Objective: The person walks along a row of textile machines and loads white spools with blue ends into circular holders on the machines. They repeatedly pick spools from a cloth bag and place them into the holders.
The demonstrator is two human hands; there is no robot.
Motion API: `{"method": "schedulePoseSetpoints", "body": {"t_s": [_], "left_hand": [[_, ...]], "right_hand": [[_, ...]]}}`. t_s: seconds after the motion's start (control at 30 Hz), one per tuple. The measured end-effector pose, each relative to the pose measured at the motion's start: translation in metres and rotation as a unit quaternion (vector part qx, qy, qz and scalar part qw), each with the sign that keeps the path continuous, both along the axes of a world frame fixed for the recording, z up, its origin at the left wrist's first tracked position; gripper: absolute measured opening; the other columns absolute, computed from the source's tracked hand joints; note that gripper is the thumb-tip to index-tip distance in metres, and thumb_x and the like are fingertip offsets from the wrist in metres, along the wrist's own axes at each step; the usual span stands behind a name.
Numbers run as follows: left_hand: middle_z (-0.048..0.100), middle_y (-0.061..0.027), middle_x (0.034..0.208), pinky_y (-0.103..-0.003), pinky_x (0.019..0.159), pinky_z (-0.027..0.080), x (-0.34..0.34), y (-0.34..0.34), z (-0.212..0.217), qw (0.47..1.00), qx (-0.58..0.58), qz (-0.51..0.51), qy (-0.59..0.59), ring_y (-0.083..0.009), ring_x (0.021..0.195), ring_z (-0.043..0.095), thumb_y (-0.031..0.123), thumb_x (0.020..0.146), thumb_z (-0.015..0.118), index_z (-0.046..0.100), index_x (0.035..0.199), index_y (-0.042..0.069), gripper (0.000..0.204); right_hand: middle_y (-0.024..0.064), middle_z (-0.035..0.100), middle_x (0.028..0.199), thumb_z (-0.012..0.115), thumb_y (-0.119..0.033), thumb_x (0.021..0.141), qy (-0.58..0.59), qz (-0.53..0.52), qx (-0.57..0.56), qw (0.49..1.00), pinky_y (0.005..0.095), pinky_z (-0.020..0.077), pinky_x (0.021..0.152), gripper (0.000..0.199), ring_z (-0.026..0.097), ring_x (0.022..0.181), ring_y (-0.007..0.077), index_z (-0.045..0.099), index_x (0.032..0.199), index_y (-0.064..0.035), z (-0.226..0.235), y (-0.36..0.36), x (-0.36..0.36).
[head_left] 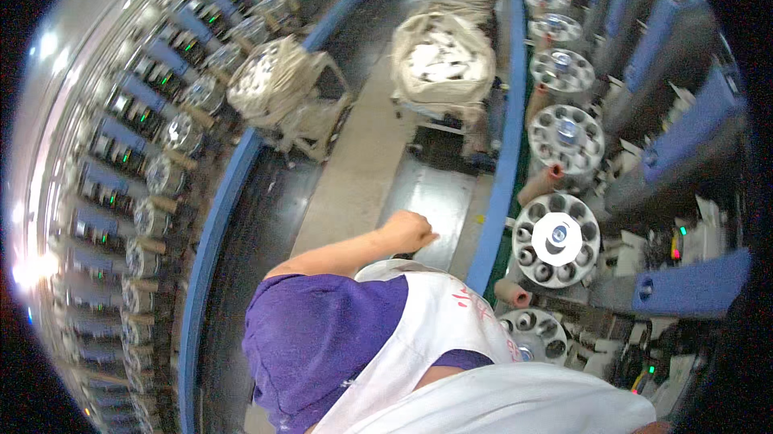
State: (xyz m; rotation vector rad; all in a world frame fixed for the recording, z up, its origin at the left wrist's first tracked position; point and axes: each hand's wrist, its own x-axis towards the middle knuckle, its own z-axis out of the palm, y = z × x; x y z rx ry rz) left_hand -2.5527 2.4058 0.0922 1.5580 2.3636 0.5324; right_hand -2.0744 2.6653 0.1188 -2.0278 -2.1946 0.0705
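My left hand (411, 230) is held out in front of my body, its fingers curled closed. Nothing shows sticking out of it, and it touches nothing that I can see. It hangs over the aisle floor, next to a blue rail (493, 233) on the right. My right hand is out of view, on the side where white cloth (499, 398) fills the lower edge. The closest machine part on the right is a round grey bobbin magazine (557, 277) with several holes, some with bobbins in them.
Two cloth-lined carts stand ahead: one (403, 86) with white bobbins in the aisle, another (256, 116) by the left blue rail (211, 253). More magazines (566, 164) line the right. Reddish cones (541, 184) jut toward the aisle. Winding machines (129, 164) run along the left.
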Motion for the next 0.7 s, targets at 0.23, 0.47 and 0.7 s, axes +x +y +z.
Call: {"method": "schedulePoseSetpoints", "body": {"t_s": [0.23, 0.47, 0.7], "left_hand": [[0.058, -0.0149, 0.061, -0.043, 0.056, 0.046, -0.026, -0.105, -0.036, 0.998, 0.043, 0.011, -0.036, -0.0325, 0.059, 0.057, 0.032, 0.078, 0.054, 0.06, 0.059, 0.002, 0.036], [0.06, -0.0163, 0.065, -0.044, 0.059, 0.046, -0.137, -0.254, -0.079, 0.985, -0.002, 0.165, -0.038, -0.0343, 0.064, 0.059, 0.034, 0.078, 0.054, 0.062, 0.062, 0.004, 0.035], [0.061, -0.0158, 0.065, -0.044, 0.063, 0.047, -0.209, -0.372, -0.071, 0.92, 0.007, 0.38, -0.093, -0.0348, 0.067, 0.059, 0.032, 0.081, 0.053, 0.063, 0.082, 0.007, 0.026]], "right_hand": [[0.0178, 0.059, 0.096, 0.054, -0.021, 0.083, 0.0, 0.1, 0.022, 0.995, 0.0392, 0.043, 0.075, 0.027, 0.056, 0.085, 0.0328, 0.057, 0.099, -0.0003, -0.008, 0.029, -0.106], [0.0187, 0.059, 0.102, 0.053, -0.017, 0.082, 0.058, 0.305, -0.065, 0.948, 0.037, 0.0422, 0.082, 0.031, 0.056, 0.092, 0.032, 0.055, 0.107, 0.0019, -0.022, -0.048, -0.328], [0.0141, 0.061, 0.101, 0.051, -0.014, 0.083, -0.03, 0.588, -0.324, 0.74, 0.032, 0.0422, 0.084, 0.029, 0.056, 0.096, 0.0246, 0.057, 0.108, -0.0013, -0.045, -0.236, -0.566]]}}
